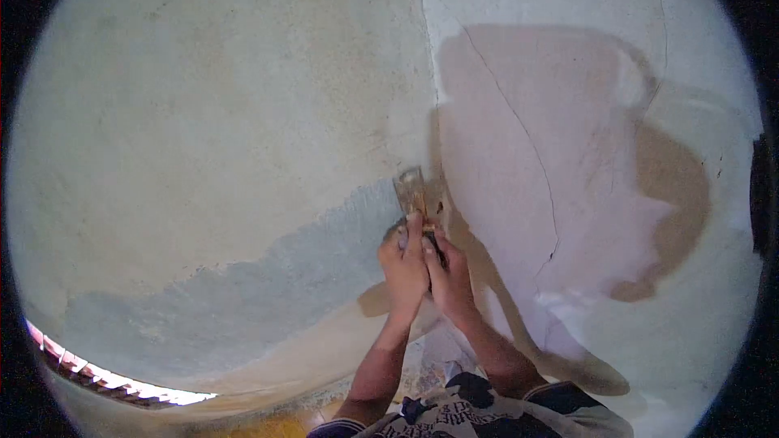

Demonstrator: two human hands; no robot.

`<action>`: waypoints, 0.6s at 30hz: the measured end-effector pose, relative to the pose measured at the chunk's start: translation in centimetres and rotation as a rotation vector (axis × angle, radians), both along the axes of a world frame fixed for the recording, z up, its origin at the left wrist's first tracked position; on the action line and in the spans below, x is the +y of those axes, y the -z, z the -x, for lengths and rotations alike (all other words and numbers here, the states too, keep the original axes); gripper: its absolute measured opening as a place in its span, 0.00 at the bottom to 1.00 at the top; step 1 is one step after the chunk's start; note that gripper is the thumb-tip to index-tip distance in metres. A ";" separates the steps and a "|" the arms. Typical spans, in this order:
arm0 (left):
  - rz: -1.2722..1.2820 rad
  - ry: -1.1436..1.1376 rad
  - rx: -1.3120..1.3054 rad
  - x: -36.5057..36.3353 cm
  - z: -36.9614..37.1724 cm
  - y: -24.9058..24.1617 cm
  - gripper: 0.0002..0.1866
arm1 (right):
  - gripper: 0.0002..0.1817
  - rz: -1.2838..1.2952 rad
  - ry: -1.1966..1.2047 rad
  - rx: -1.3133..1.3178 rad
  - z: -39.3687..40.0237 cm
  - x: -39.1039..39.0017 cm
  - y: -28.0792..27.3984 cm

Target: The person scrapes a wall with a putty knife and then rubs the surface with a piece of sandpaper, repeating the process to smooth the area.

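Both my hands are closed around the handle of a scraper (411,188), its flat, worn metal blade pointing up and lying close against the wall near the corner. My left hand (403,266) wraps the handle from the left, with a finger stretched up toward the base of the blade. Beside it, my right hand (449,269) grips from the right, and a dark bit of the handle shows between the two. The blade overlaps the upper right end of a grey, bare-looking patch (268,292) on the left wall. Most of the handle is hidden by my fingers.
Beige coating (219,113) covers the left wall above the grey patch. A vertical corner line runs above my hands. The paler right wall (560,113) has long cracks and carries shadows. At the lower left is a bright slatted opening (122,377); yellowish floor (276,423) shows below.
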State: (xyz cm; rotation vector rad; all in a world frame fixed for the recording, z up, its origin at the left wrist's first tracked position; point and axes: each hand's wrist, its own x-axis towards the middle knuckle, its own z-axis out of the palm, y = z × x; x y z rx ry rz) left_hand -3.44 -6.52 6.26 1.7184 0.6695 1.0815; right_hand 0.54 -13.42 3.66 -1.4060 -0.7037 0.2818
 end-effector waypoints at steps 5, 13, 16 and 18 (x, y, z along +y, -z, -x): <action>-0.018 0.023 -0.026 -0.5 1.1 0.3 0.21 | 0.17 0.009 0.046 0.017 1.7 -0.5 -0.1; -0.001 0.039 0.033 0.1 1.1 -0.3 0.20 | 0.22 0.018 0.075 0.016 2.0 -0.5 -1.7; 0.136 0.100 -0.040 -0.7 1.6 1.9 0.19 | 0.23 0.028 0.032 0.094 2.2 -0.7 1.8; -0.167 0.030 -0.085 0.2 0.6 1.4 0.17 | 0.22 -0.015 0.019 0.077 1.3 0.2 1.5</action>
